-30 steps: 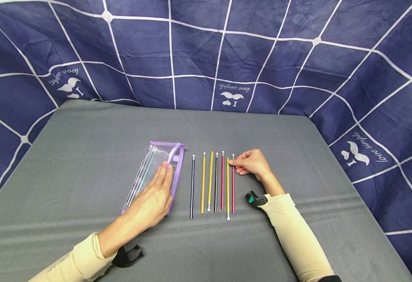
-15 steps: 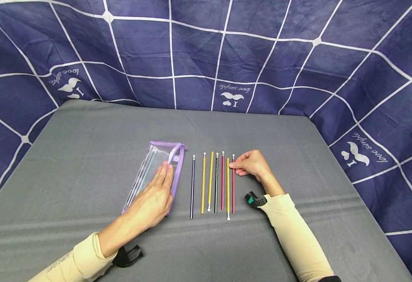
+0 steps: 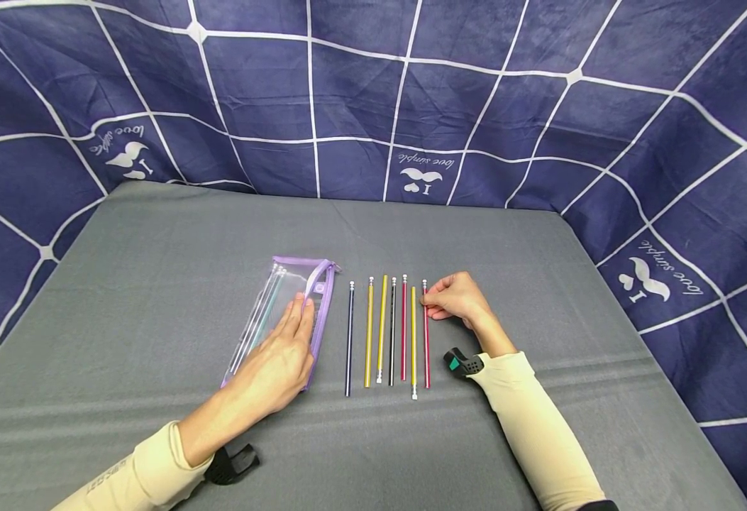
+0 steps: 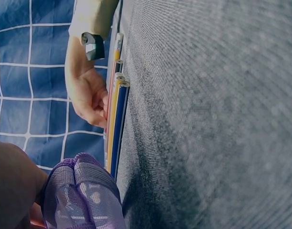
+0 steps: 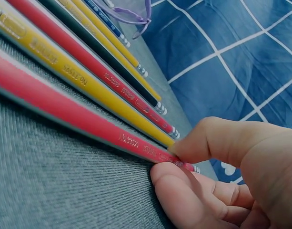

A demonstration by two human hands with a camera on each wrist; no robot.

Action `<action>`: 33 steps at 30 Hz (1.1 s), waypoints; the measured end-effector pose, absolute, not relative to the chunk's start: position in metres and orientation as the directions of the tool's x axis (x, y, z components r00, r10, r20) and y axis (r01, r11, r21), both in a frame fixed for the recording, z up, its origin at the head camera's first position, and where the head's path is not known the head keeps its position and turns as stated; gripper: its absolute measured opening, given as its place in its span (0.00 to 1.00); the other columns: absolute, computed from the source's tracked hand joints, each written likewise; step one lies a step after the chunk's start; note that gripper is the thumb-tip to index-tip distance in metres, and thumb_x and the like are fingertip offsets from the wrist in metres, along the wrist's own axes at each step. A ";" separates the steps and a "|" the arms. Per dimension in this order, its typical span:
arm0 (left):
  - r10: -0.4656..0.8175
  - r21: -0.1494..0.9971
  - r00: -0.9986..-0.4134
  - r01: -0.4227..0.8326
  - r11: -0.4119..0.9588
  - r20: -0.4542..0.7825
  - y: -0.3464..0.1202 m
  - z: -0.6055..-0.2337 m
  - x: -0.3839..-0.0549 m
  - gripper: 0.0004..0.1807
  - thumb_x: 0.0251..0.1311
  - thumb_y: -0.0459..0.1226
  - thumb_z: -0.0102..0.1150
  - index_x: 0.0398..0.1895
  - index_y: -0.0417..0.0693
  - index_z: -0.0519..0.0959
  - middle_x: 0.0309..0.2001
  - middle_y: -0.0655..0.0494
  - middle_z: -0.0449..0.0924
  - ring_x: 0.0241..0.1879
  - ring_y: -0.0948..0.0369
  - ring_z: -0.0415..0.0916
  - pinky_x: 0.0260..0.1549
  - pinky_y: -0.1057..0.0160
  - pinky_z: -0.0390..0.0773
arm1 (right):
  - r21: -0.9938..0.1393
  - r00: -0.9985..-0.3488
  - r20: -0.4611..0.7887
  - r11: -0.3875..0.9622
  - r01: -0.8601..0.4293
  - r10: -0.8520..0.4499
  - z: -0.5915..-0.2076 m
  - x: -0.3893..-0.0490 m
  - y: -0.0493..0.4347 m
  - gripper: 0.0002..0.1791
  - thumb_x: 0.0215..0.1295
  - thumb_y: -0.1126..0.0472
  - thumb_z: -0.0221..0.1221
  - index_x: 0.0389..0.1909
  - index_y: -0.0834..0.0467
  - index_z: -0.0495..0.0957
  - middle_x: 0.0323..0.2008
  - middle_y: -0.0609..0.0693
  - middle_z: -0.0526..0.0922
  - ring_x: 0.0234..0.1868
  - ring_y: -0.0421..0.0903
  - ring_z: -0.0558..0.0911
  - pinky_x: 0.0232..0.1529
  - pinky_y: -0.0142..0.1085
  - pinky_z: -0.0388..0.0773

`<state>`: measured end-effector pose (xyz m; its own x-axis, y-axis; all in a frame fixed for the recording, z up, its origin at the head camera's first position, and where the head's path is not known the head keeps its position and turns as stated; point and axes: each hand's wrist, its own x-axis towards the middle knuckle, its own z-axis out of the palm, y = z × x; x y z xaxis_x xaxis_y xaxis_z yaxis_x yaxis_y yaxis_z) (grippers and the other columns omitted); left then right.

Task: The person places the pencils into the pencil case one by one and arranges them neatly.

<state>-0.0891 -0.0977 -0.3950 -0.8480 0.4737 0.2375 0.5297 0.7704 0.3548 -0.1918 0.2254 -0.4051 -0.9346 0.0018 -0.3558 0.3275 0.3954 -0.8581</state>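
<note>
My right hand (image 3: 455, 297) pinches the outermost red pencil (image 3: 426, 348) near its eraser end, thumb on one side and fingers on the other, as the right wrist view shows. Beside that pencil (image 5: 74, 109) lies a yellow pencil (image 3: 414, 341), its eraser toward me. Over on the left, my left hand (image 3: 277, 358) rests on a clear pencil pouch (image 3: 290, 280) with purple edging, fingers extended across it. Through the plastic show several slim pencils (image 3: 259, 312), white and teal. The mesh end of the pouch (image 4: 81, 195) appears close up in the left wrist view.
Between the hands lie more pencils in a loose row: a dark blue pencil (image 3: 349, 341), a black pencil (image 3: 393, 333), another red pencil (image 3: 404, 326) and two yellow ones. Grey cloth (image 3: 360, 454) covers the table; a blue checked curtain (image 3: 360, 85) hangs behind it.
The outermost red pencil has shifted slightly right, away from the neighbouring yellow pencil, along with my right fingertips. My left hand and the pouch have stayed in place.
</note>
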 end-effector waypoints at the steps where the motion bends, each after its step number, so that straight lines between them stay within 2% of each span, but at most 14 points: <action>1: 0.473 0.356 -0.848 0.529 0.770 0.237 -0.098 -0.395 -0.089 0.36 0.60 0.29 0.55 0.70 0.20 0.56 0.70 0.24 0.54 0.69 0.35 0.57 0.65 0.42 0.62 | -0.860 -0.935 -0.354 0.394 0.326 0.002 -0.405 -0.192 0.225 0.07 0.55 0.73 0.64 0.33 0.72 0.78 0.16 0.50 0.81 0.16 0.37 0.81 0.21 0.30 0.82; 12: 0.477 0.355 -0.845 0.534 0.767 0.241 -0.098 -0.396 -0.089 0.36 0.60 0.29 0.55 0.69 0.20 0.56 0.70 0.23 0.53 0.69 0.35 0.56 0.65 0.42 0.62 | -0.873 -0.931 -0.364 0.355 0.334 -0.017 -0.406 -0.193 0.229 0.06 0.55 0.72 0.59 0.34 0.71 0.77 0.17 0.50 0.80 0.17 0.39 0.81 0.23 0.32 0.83; 22: 0.479 0.352 -0.844 0.536 0.767 0.242 -0.098 -0.396 -0.090 0.37 0.59 0.29 0.55 0.69 0.20 0.56 0.70 0.23 0.54 0.69 0.34 0.57 0.65 0.42 0.63 | -0.894 -0.921 -0.386 0.265 0.361 -0.051 -0.405 -0.194 0.234 0.06 0.57 0.72 0.55 0.34 0.70 0.75 0.18 0.50 0.79 0.17 0.39 0.81 0.22 0.32 0.83; 33: 0.472 0.363 -0.848 0.529 0.767 0.239 -0.098 -0.397 -0.091 0.36 0.59 0.29 0.54 0.70 0.21 0.56 0.70 0.24 0.54 0.69 0.34 0.57 0.66 0.42 0.62 | -0.932 -0.935 -0.346 0.142 0.333 -0.079 -0.398 -0.194 0.232 0.05 0.58 0.73 0.54 0.35 0.70 0.73 0.19 0.50 0.79 0.16 0.39 0.80 0.20 0.30 0.81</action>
<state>-0.0906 -0.0982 -0.3966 -0.8485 0.4724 0.2385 0.5291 0.7669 0.3632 -0.1940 0.2323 -0.3982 -0.9348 -0.0789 -0.3464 0.3334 0.1420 -0.9320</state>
